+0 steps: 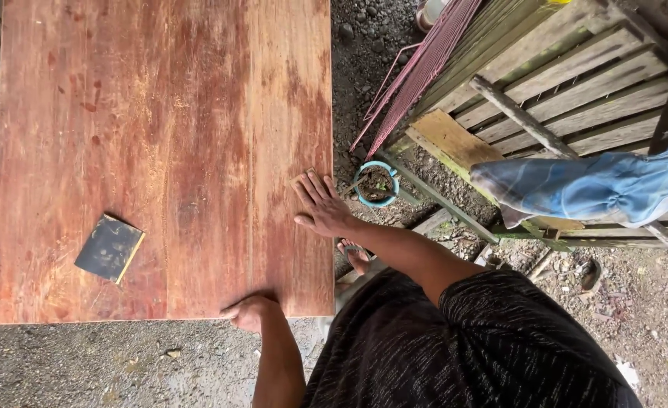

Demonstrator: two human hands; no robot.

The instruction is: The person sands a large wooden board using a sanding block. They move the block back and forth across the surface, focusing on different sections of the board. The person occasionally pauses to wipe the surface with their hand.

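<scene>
A broad reddish wooden surface (160, 151) made of joined planks fills the left and middle of the view, its face streaked with pale worn patches and darker red blotches. It stands outdoors over dark gravel ground (122, 363).

The right hand (320, 205) lies flat near the surface's right edge, fingers spread and pressed down on a small tan piece of sandpaper (301, 179), of which only a corner shows past the fingertips. The grip here is a flat press, not a closed hold. The left hand (249, 311) curls over the near edge of the surface, fingers hooked on the board's rim.

A second folded sheet of sandpaper (109, 248), dark with a yellowish edge, lies loose on the surface's left part, well apart from both hands.

Right of the surface, on the ground, stands a small round teal pot (375, 183) with dark soil. Beyond it lean weathered wooden slats (576, 83), a reddish wire rack (417, 75) and a pale board (447, 140). A blue cloth (591, 189) hangs over the slats. A sandalled foot (357, 255) shows below the right forearm.
</scene>
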